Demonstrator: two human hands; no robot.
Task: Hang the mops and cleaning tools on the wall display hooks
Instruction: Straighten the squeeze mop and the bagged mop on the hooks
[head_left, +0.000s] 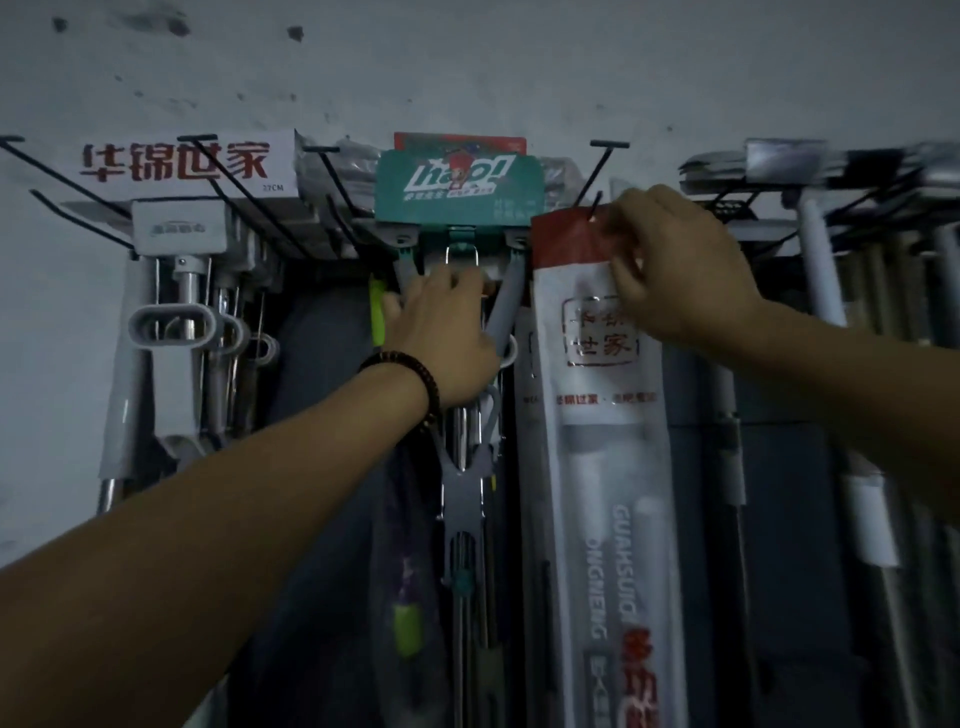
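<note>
Where the teal header card (457, 182) hangs at the middle of the wall display, the left grip (441, 332) sits directly below it, fingers clenched round the upper part of the grey mop frame (506, 296) hanging from that card. A beaded bracelet (410, 374) circles that wrist. Just right of the card, the right grip (685, 265) pinches the top of a long white packaged mop (608, 467) at its red header strip (566, 239), which touches the tip of a black wire hook (596, 202); whether the hook passes through cannot be told. The package hangs straight down, right of the grey frame. Left of the teal card hangs a white card (182, 163) with red characters
</note>
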